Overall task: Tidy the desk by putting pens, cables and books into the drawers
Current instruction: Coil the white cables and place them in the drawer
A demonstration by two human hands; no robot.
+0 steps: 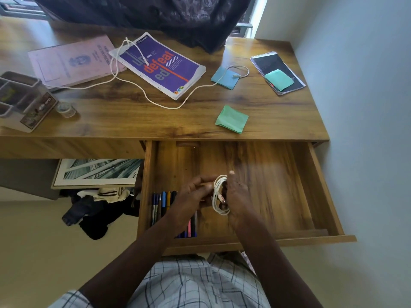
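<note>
Coiling looks finished: the coiled white cable (pixel 219 196) sits in small loops between both hands, held above the open wooden drawer (pixel 311 185) and not yet down on its floor. Grip: left hand (pixel 195 193) has its fingers drawn together, pinching the left side of the loops; right hand (pixel 236 196) is curled round the right side, fingertips mostly hidden and blurred, so the exact hold is unclear. A plug end (pixel 221 198) hangs inside the loop. My read on the two-hand hold: it stops the loops springing open before the bundle goes down. The drawer is pulled well out. The pens (pixel 163 205) lie in a row along its left side and the right side is bare wood, so that's the likely drop spot. Up on the wooden bench (pixel 133 121) a second, long white cable (pixel 133 84) lies uncoiled, draped over the purple paperback book (pixel 160 65) and ending on a blue square pad (pixel 223 77); it has to come off before that book can move. The pink softcover book (pixel 73 61) lies just left of the purple one. The black spiral notepad (pixel 278 63) is near the right rear corner with a mint square (pixel 279 80) on top, and a green square pad (pixel 232 118) lies near the front edge. A grey desk organiser (pixel 22 101) and a small glass jar (pixel 66 109) are at far left. Judgement: pens stowed, one cable in hand, one cable plus the books left.
</note>
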